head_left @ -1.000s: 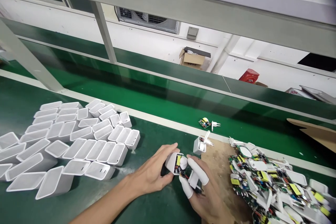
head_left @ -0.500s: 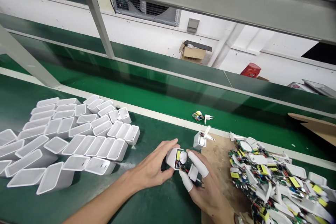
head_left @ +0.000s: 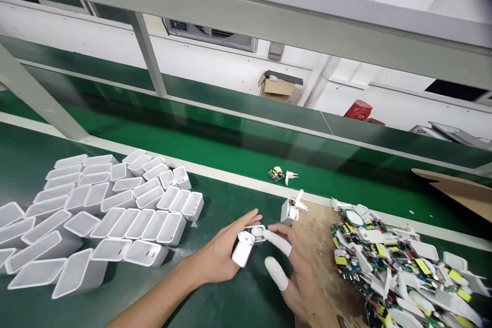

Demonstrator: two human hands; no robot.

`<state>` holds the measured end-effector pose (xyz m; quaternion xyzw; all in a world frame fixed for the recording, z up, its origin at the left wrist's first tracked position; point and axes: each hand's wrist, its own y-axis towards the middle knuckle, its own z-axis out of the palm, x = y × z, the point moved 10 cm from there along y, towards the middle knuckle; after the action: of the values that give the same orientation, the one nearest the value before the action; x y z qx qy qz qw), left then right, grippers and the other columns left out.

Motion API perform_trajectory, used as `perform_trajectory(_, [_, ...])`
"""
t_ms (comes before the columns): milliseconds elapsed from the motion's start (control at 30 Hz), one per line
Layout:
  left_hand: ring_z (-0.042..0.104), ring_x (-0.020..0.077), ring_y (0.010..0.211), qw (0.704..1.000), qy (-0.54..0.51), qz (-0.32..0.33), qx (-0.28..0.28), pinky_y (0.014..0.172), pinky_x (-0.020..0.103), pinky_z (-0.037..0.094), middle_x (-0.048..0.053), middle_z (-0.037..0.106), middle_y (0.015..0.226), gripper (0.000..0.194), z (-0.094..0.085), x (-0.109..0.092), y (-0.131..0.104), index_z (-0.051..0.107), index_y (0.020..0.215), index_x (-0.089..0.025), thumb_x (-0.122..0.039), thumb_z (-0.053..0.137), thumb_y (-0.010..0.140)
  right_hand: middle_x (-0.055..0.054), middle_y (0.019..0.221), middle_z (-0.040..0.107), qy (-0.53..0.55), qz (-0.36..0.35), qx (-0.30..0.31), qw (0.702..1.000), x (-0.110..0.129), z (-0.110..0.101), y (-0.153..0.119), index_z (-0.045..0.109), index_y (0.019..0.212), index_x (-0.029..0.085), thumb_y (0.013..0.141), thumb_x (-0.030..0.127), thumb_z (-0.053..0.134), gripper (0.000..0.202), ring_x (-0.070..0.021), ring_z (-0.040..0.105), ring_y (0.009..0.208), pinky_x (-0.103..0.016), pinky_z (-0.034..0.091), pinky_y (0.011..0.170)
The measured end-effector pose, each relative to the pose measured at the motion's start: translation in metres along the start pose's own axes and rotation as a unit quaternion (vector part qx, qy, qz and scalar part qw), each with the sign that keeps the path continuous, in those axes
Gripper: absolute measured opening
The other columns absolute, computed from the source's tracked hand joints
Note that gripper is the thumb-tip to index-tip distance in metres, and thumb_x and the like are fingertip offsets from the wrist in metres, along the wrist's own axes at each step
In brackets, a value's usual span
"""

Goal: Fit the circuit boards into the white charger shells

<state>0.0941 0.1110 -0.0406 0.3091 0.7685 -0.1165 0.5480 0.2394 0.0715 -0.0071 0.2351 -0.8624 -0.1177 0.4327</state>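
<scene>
My left hand (head_left: 217, 256) is closed round a white charger housing (head_left: 260, 234) in front of me. A white end piece (head_left: 243, 251) hangs out over the housing's near side, beside the left thumb. My right hand (head_left: 302, 279) wears white finger covers on thumb and forefinger. Those two fingers are spread apart, and the forefinger tip lies close to the housing's right edge; whether it touches I cannot tell. Just beyond stands another white housing (head_left: 289, 211) with a plug piece (head_left: 302, 202) sticking out of its top.
Many open white housings (head_left: 115, 220) stand in rows at left on the green table (head_left: 215, 297). A heap of circuit boards with white end pieces (head_left: 403, 266) lies at right by brown cardboard (head_left: 319, 236). A board (head_left: 275, 173) and a plug (head_left: 291, 177) lie beyond the pale rail.
The circuit board that showed at the housing's mouth is no longer visible. The white end piece has moved from my right fingers to the housing's near left side. My right fingers have spread.
</scene>
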Motion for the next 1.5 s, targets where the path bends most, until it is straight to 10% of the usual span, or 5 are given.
perform_trajectory(467, [0.050,0.0372,0.150,0.992,-0.121,-0.011,-0.036,0.123,0.054,0.039,0.015,0.047,0.167,0.104,-0.010,-0.009,0.001,0.018,0.170,-0.038,-0.071,0.073,0.089,-0.015,0.130,0.066,-0.092,-0.128,-0.054,0.986,0.016,0.007,-0.003,0.061,0.137,0.022,0.099,0.003,0.052,0.043,-0.0255,0.072,0.112,-0.037,0.067,0.088])
perform_trajectory(767, [0.069,0.0289,0.125,0.993,-0.078,0.026,-0.081,0.110,0.045,0.052,0.013,0.065,0.146,0.081,-0.010,-0.016,-0.002,0.024,0.166,-0.036,-0.062,0.063,0.101,-0.009,0.123,0.071,-0.107,-0.052,-0.038,0.992,0.012,0.008,0.001,0.060,0.141,0.027,0.107,0.017,0.052,0.036,-0.0204,0.077,0.093,-0.030,0.067,0.080])
perform_trajectory(1100, [0.054,0.0269,0.143,0.930,0.357,0.062,-0.061,0.123,0.045,0.042,0.009,0.062,0.151,0.042,-0.073,-0.118,0.089,0.055,0.147,-0.024,-0.038,0.055,0.108,-0.012,0.126,0.069,-0.147,-0.028,-0.016,0.989,0.001,0.021,-0.005,0.054,0.142,0.023,0.108,0.021,0.049,0.034,-0.0257,0.077,0.093,-0.038,0.067,0.079])
perform_trajectory(1300, [0.062,0.0334,0.133,0.880,0.470,-0.068,0.018,0.110,0.054,0.053,0.015,0.061,0.148,0.047,-0.085,-0.042,0.180,0.060,0.142,-0.018,-0.031,0.073,0.099,-0.009,0.121,0.068,-0.108,-0.029,-0.015,0.994,0.001,0.021,-0.003,0.060,0.134,0.028,0.108,0.022,0.051,0.028,-0.0231,0.075,0.097,-0.034,0.064,0.084])
perform_trajectory(1500, [0.070,0.0265,0.114,0.858,0.493,-0.135,0.046,0.095,0.048,0.062,0.011,0.067,0.135,0.036,-0.078,0.005,0.186,0.064,0.134,-0.018,-0.035,0.069,0.103,-0.008,0.115,0.070,-0.096,-0.020,-0.044,0.994,0.001,0.012,-0.007,0.050,0.142,0.024,0.109,0.027,0.053,0.034,-0.0231,0.075,0.091,-0.035,0.064,0.080])
